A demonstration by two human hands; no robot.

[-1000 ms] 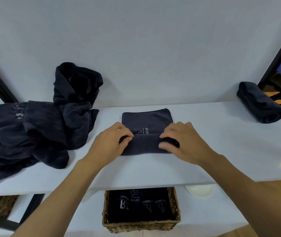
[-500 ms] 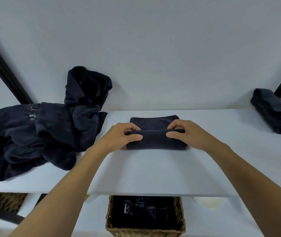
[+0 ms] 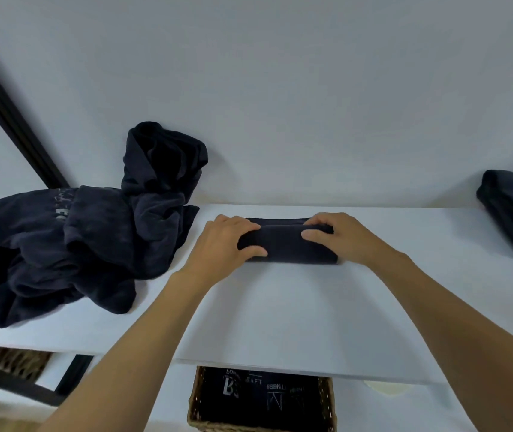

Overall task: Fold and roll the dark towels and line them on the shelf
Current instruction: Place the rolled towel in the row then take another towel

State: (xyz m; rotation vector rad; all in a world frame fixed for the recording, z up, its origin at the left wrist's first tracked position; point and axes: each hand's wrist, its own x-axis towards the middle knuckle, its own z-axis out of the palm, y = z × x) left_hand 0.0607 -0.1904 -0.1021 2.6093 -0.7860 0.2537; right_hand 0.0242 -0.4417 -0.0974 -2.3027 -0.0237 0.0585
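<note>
A dark towel roll (image 3: 286, 244) lies crosswise on the white shelf (image 3: 280, 307), close to the back wall. My left hand (image 3: 227, 241) grips its left end and my right hand (image 3: 336, 236) grips its right end, fingers curled over the top. Only a thin strip of unrolled towel shows behind the roll. A heap of loose dark towels (image 3: 71, 238) sits to the left on the shelf. One finished rolled towel (image 3: 510, 213) lies at the far right end of the shelf.
The white wall (image 3: 280, 104) rises just behind the shelf. A black frame post (image 3: 8, 120) slants at the left. Below the shelf's front edge stands a wicker basket (image 3: 196, 410) holding dark folded cloth with white print.
Both hands have rolled the towel away from me toward the wall; the flat part behind the roll has shrunk to a thin strip. The camera view shifted.
</note>
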